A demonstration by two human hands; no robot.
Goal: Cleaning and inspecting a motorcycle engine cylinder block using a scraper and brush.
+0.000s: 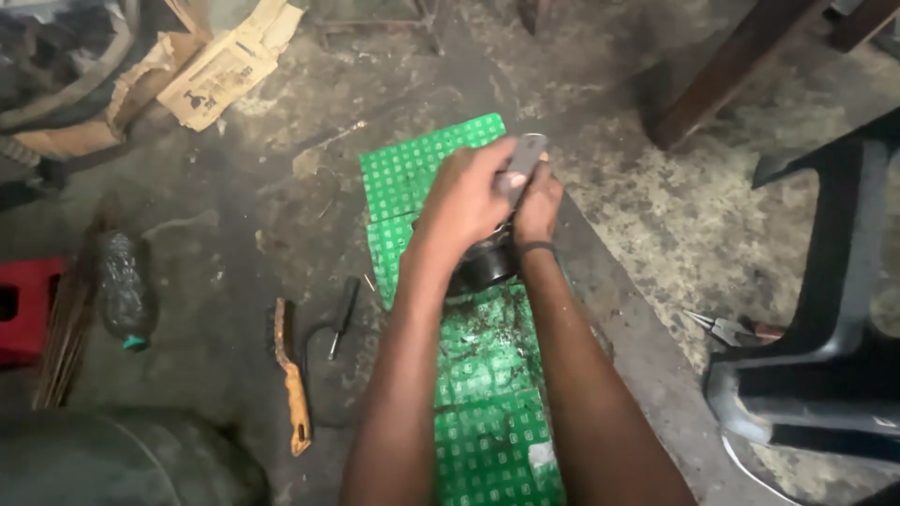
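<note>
1. At frame centre, the left hand (pixel 466 200) is curling around a flat grey metal tool (pixel 523 161).
2. The right hand (pixel 538 208) is pressing against it, fingers closed.
3. Beneath both, a round dark metal part (pixel 486 267) is sitting on a green patterned sheet (pixel 487 412), gritty with debris.
</note>
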